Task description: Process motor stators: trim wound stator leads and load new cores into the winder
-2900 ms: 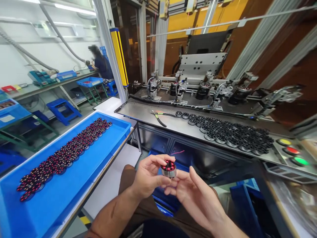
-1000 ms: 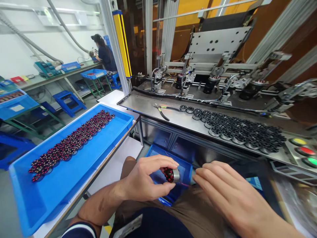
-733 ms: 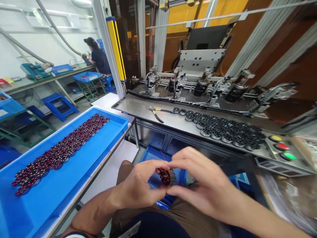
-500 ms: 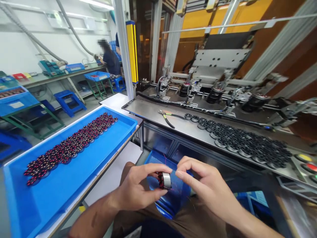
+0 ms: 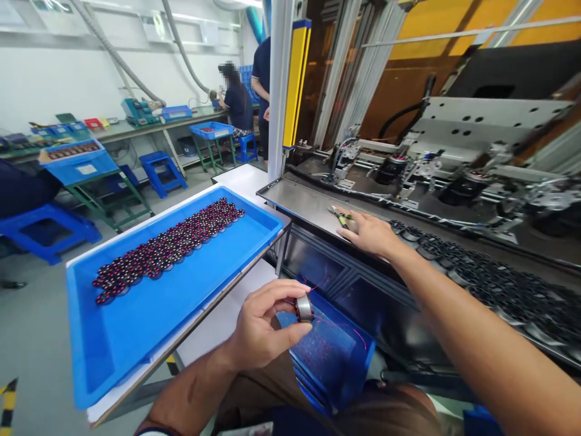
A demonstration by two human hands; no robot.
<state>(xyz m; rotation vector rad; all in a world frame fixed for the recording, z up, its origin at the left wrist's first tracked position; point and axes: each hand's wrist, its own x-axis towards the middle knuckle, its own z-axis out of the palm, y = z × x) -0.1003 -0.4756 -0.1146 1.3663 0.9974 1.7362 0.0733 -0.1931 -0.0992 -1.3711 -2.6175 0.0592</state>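
Observation:
My left hand (image 5: 267,324) pinches a small wound motor stator (image 5: 304,309) between thumb and fingers, its silvery rim facing right. Thin red wire ends (image 5: 358,334) trail from it over a blue bin (image 5: 336,357) below. Out at the metal ledge (image 5: 299,197), my right hand (image 5: 370,233) is closed around the handles of green-and-black cutting pliers (image 5: 341,218). The jaws point left, and the hand hides much of the handles.
A blue tray (image 5: 181,297) on the left holds rows of wound stators (image 5: 167,248). Dark, unwound-looking cores (image 5: 467,260) crowd the ledge at right, before a machine (image 5: 463,188). A yellow-edged post (image 5: 297,85) stands ahead. Two people (image 5: 238,103) are in the background.
My right hand has left the stator's wires and reached forward onto the pliers. My left hand still holds the stator. The view has turned left.

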